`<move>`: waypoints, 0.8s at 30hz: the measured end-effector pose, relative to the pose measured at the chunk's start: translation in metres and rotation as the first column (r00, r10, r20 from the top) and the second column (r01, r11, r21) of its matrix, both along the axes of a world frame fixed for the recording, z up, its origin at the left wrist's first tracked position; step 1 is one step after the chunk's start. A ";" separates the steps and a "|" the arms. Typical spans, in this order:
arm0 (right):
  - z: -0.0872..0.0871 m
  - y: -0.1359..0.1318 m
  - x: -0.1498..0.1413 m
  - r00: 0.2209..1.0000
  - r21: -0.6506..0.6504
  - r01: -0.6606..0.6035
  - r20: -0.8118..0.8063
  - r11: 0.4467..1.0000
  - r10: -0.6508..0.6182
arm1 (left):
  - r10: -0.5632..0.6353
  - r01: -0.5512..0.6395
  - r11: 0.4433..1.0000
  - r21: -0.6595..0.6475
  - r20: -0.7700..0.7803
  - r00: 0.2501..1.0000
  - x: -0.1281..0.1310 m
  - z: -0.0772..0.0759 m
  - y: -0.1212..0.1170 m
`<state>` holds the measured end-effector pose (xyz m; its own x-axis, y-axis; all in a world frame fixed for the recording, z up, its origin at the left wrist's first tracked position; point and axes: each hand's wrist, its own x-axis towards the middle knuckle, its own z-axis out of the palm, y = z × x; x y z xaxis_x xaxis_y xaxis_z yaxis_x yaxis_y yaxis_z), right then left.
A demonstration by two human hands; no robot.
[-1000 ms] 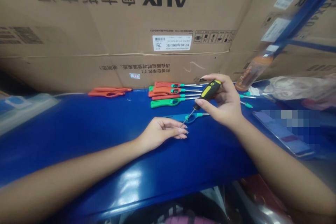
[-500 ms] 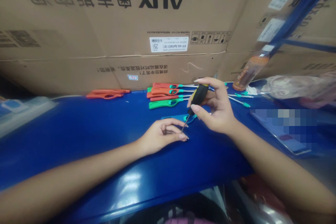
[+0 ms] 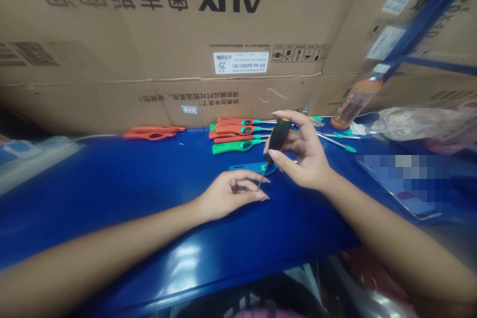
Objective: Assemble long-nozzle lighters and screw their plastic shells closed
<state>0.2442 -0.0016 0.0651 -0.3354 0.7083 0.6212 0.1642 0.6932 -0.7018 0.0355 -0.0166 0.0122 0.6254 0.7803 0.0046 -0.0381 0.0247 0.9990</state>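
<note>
My right hand (image 3: 303, 154) is closed round the black handle of a screwdriver (image 3: 278, 138), held tilted with its shaft pointing down and left. The thin shaft runs down to the fingertips of my left hand (image 3: 227, 194), whose thumb and fingers are pinched together at its tip. Whether a small part sits between those fingertips is hidden. Just behind the hands lies a blue gas lighter (image 3: 244, 167) on the blue table (image 3: 290, 228). Beyond it are a green lighter (image 3: 227, 148) and several red and orange lighters (image 3: 229, 130) with metal tubes, partly covered by my right hand.
Red lighter parts (image 3: 152, 132) lie at the back left. A large cardboard box (image 3: 149, 59) stands behind the table. On the right are an orange drink bottle (image 3: 354, 102), a plastic bag (image 3: 406, 121) and a phone-like flat object (image 3: 398, 189). A pale packet (image 3: 44, 159) lies left.
The screwdriver handle has turned in my right hand: the yellow stripe on its side no longer shows. My right fingers have shifted slightly left. My left hand is nearly still.
</note>
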 end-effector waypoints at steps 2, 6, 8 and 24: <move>0.000 -0.001 0.000 1.000 -0.005 -0.010 -0.001 1.000 0.010 | -0.002 0.002 1.000 0.008 -0.007 1.000 0.000 0.000 0.000; 0.000 -0.001 -0.001 1.000 -0.017 -0.006 0.018 1.000 0.006 | -0.007 0.008 0.999 0.032 -0.023 1.000 0.000 -0.001 -0.001; -0.001 -0.001 -0.002 0.999 -0.008 -0.004 0.033 1.000 0.005 | -0.008 0.009 0.999 0.043 -0.027 1.000 0.000 -0.001 -0.001; 0.000 0.004 0.004 1.000 -0.011 0.004 -0.016 1.000 -0.004 | 0.161 -0.080 0.840 0.536 -0.107 0.981 -0.016 0.014 0.004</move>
<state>0.2480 0.0024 0.0647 -0.3222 0.7163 0.6190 0.1554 0.6850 -0.7118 0.0197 -0.0123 0.0258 0.5520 0.7544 0.3554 0.1365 -0.5022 0.8539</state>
